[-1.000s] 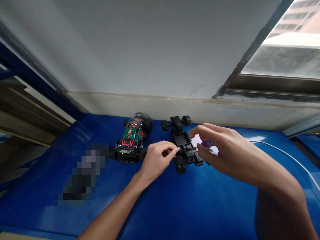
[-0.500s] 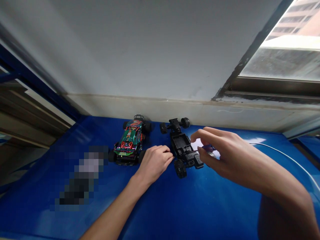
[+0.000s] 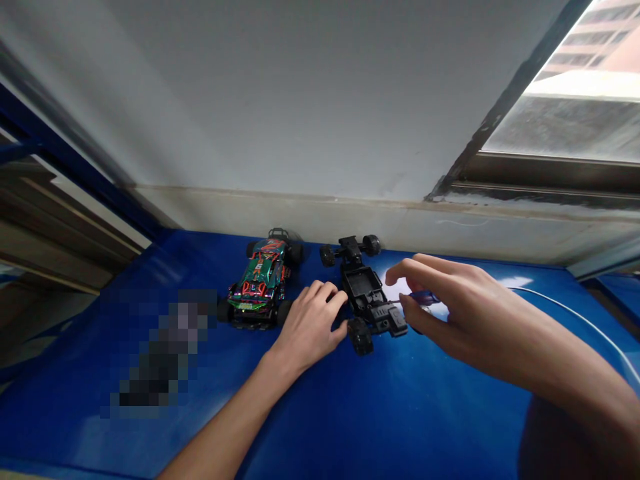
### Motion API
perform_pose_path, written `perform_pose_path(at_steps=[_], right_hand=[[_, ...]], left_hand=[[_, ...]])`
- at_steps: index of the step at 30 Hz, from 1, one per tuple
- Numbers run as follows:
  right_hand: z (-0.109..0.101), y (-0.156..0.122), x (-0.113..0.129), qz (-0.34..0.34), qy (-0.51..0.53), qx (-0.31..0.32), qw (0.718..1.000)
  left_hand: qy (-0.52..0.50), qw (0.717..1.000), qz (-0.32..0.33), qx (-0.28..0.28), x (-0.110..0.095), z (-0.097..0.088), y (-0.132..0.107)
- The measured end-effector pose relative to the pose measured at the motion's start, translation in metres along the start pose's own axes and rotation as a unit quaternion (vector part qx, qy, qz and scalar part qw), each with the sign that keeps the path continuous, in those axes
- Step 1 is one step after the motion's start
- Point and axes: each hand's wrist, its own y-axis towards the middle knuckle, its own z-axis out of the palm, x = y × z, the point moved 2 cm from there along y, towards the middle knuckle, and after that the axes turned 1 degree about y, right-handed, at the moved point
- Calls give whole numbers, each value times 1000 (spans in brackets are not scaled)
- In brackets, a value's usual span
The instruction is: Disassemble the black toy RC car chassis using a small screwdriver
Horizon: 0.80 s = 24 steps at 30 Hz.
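Observation:
A bare black toy-car chassis (image 3: 365, 293) with small wheels lies on the blue table (image 3: 350, 413) near the wall. My left hand (image 3: 310, 327) rests against its left side, fingers curled and touching the frame by the near wheel. My right hand (image 3: 450, 300) hovers at its right side, pinching a small screwdriver with a purple handle (image 3: 423, 297) whose tip points at the chassis. A finished toy car with a green and red body (image 3: 260, 280) stands to the left of my left hand.
A pixelated dark object (image 3: 160, 353) lies on the table at the left. A thin white cable (image 3: 575, 313) curves across the right side. The grey wall and a window sill (image 3: 540, 180) rise just behind the cars.
My left hand has moved from pinching at the chassis middle down to rest beside its near wheel. My right hand with the screwdriver has sunk slightly and stayed at the right side.

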Motion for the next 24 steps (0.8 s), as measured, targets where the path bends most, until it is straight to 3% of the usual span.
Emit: perform_pose_path(at_steps=[7,24], right_hand=[[0,0,-1,-7,0,2,1000],[-1,2,-1,-26,7,-1,1000]], left_hand=[[-1,999,-42,-17,1,6,1],[-61,997,0,-42,6,3,0]])
